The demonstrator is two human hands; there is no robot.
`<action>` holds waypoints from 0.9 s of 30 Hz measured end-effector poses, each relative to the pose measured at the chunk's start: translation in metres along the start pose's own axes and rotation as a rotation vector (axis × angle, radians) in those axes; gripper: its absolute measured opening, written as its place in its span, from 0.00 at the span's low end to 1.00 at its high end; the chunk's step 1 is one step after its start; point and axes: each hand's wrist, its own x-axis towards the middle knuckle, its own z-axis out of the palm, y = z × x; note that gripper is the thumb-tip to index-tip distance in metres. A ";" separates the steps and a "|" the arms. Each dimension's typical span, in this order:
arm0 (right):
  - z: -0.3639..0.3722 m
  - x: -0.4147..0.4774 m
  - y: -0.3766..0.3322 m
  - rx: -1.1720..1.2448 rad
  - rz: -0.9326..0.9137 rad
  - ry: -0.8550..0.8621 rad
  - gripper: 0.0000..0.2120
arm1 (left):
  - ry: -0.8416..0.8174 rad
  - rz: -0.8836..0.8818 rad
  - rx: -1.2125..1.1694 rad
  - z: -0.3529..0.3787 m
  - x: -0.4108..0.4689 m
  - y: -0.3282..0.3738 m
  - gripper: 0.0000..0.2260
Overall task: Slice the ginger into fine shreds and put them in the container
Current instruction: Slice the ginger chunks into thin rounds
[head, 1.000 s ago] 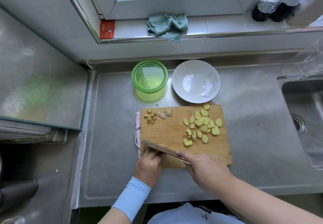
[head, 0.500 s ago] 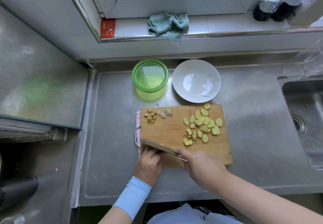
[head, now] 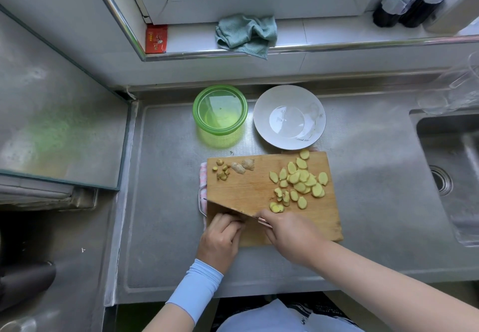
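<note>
In the head view, the right hand [head: 290, 235] gripped the knife [head: 228, 208], the left hand [head: 220, 238] curled over something hidden, and ginger slices [head: 298, 183] lay on the cutting board [head: 246, 189] near the green container [head: 220, 110]; fingertips were best kept tucked.

Crumpled teal cloth [head: 246, 34] at top centre on a white windowsill [head: 324, 33], red packet [head: 156, 39] to its left, dark bottles [head: 404, 12] top right. Steel worktop [head: 166, 202] below; sink [head: 440, 134] at right edge.

R grip [head: 290, 235] holds knife [head: 228, 209] on board [head: 246, 189].
</note>
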 end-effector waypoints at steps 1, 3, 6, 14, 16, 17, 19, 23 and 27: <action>0.000 -0.001 0.000 0.012 -0.003 0.008 0.15 | 0.007 0.002 -0.001 0.000 0.000 0.000 0.07; 0.001 -0.003 0.001 0.016 -0.019 0.030 0.15 | 0.011 0.005 0.002 0.001 -0.001 0.001 0.07; 0.005 -0.015 0.001 0.029 -0.052 0.098 0.16 | 0.026 -0.009 0.018 0.004 -0.003 -0.001 0.07; 0.006 -0.042 0.007 -0.010 -0.059 0.127 0.18 | 0.034 0.025 0.044 0.007 -0.004 -0.003 0.08; 0.006 -0.043 0.008 -0.023 -0.054 0.121 0.18 | 0.043 0.016 0.052 0.007 -0.005 -0.004 0.08; 0.005 -0.044 0.008 -0.025 -0.049 0.120 0.18 | 0.046 0.013 0.054 0.008 -0.005 -0.004 0.08; 0.003 -0.044 0.009 -0.028 -0.047 0.120 0.18 | 0.050 0.014 0.053 0.008 -0.006 -0.005 0.07; 0.001 -0.045 0.010 -0.039 -0.038 0.103 0.18 | 0.038 -0.002 0.038 0.009 -0.009 -0.006 0.07; -0.002 -0.041 0.010 -0.065 -0.017 0.070 0.18 | 0.047 -0.002 0.028 0.010 -0.009 -0.007 0.07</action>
